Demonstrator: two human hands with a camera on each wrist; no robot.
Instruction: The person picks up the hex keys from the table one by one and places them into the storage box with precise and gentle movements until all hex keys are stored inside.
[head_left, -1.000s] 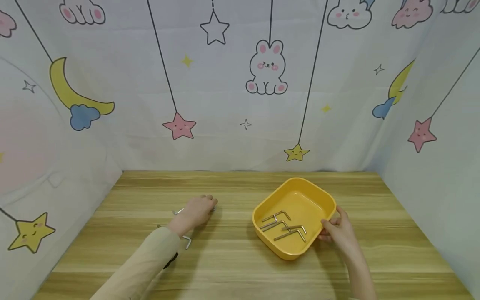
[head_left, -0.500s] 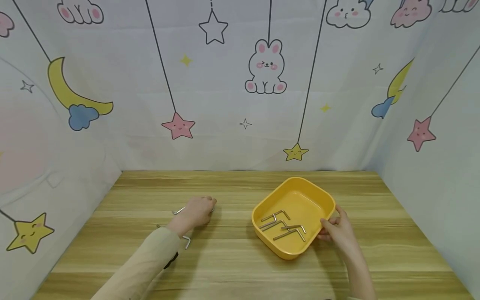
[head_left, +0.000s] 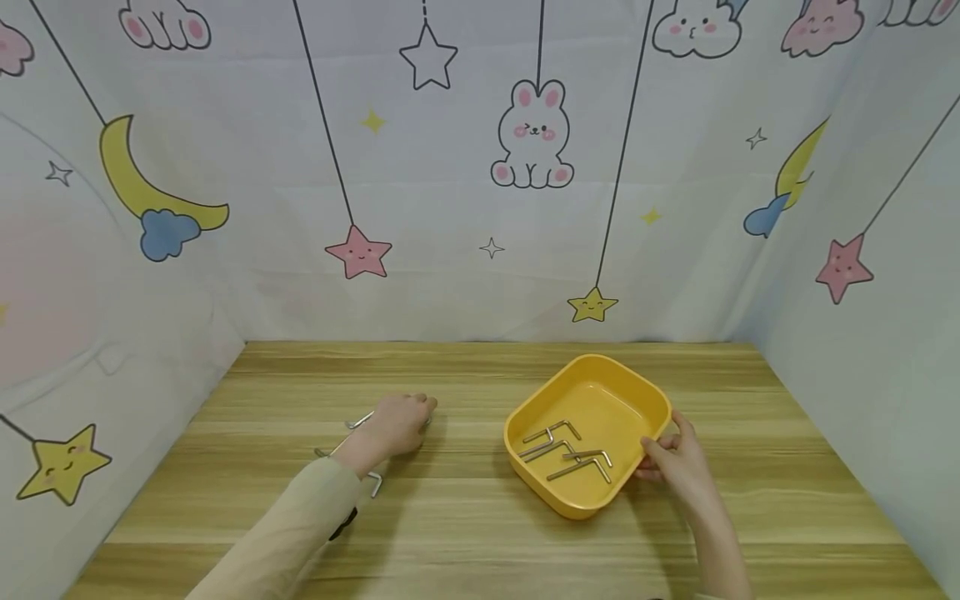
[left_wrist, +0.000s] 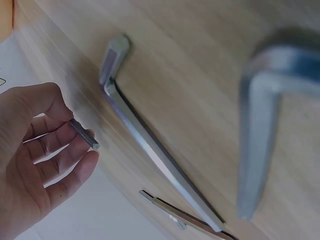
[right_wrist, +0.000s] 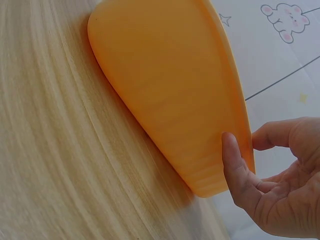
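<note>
My left hand [head_left: 396,425] is low over the left part of the table, pinching a metal hex key [left_wrist: 84,134] between thumb and fingers; most of this key is hidden in the hand. Close to that hand more hex keys lie on the wood, among them a long one [left_wrist: 160,158] and a blurred one [left_wrist: 257,140] in the left wrist view. My right hand [head_left: 678,462] grips the right edge of a yellow tray [head_left: 618,396], thumb on one side of the wall and fingers on the other. Several bent hex keys [head_left: 573,469] rest inside the tray.
The wood-grain table [head_left: 465,533] carries everything. A white curtain [head_left: 450,292] printed with stars, moons and rabbits borders it at the back and both sides. A small black object [head_left: 342,523] shows under the left sleeve [head_left: 288,525].
My left hand has shifted only very slightly. The right hand and the tray with its hex keys stay in place.
</note>
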